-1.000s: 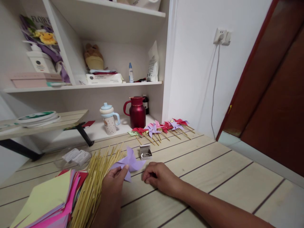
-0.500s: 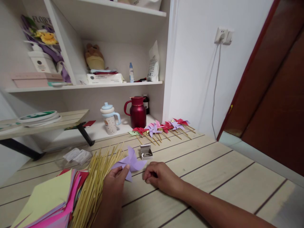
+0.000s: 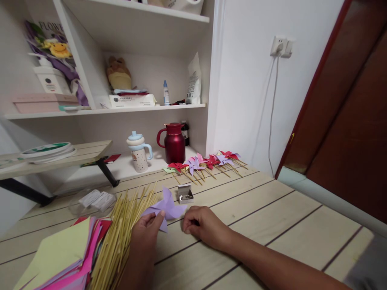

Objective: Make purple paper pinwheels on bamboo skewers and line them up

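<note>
A small open box [image 3: 185,194] sits on the counter [image 3: 272,217] just beyond the hands, holding shiny metal bits too small to name. The left hand [image 3: 147,231] has its fingers closed on the lower corner of a folded purple paper pinwheel [image 3: 165,207], which lies on the counter between the box and a bundle of bamboo sticks [image 3: 121,229]. The right hand [image 3: 203,225] rests beside it, fingers curled loosely with nothing visibly gripped. On the upper shelf, a bouquet wrapper [image 3: 50,34] reads "FLOW"; a flat white pack [image 3: 131,100] bears print too fine to read.
</note>
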Tool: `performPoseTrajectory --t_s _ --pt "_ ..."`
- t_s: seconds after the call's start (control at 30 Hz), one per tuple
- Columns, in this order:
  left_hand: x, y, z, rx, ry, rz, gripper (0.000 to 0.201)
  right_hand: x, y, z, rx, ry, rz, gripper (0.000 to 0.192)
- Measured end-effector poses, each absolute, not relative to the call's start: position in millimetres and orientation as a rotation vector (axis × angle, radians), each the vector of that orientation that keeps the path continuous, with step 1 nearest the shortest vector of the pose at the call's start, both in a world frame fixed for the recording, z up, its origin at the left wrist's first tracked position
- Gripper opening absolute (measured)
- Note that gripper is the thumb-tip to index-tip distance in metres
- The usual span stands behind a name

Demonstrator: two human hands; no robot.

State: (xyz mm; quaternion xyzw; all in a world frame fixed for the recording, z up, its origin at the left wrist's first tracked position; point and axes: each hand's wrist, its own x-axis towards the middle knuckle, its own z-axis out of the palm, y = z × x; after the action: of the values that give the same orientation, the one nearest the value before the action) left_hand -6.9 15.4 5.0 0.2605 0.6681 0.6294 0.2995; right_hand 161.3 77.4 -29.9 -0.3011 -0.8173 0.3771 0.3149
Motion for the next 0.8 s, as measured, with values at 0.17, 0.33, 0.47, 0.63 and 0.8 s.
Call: performPoseTrajectory --t_s 0.17,0.33,0.47,0.63,0.8 --pt "-9 17 0 0.693 1.778 1.653 0.02 160 77 -28 -0.785 -2.139 0.983 0.026" --pt "-11 19 -2 0.696 1.78 1.664 0.025 167 73 -15 -0.822 -2.09 1.003 0.02" --pt "-13 21 -6 0.685 1.768 1.684 0.022 177 66 2 -0.862 -1.985 1.064 0.02" --pt "-17 26 -14 0.688 1.734 1.69 0.023 179 58 15 -0.746 -1.903 1.018 0.011" --pt "-15 30 -20 0.696 1.679 1.71 0.027 167 58 16 -0.682 -1.802 1.115 0.008"
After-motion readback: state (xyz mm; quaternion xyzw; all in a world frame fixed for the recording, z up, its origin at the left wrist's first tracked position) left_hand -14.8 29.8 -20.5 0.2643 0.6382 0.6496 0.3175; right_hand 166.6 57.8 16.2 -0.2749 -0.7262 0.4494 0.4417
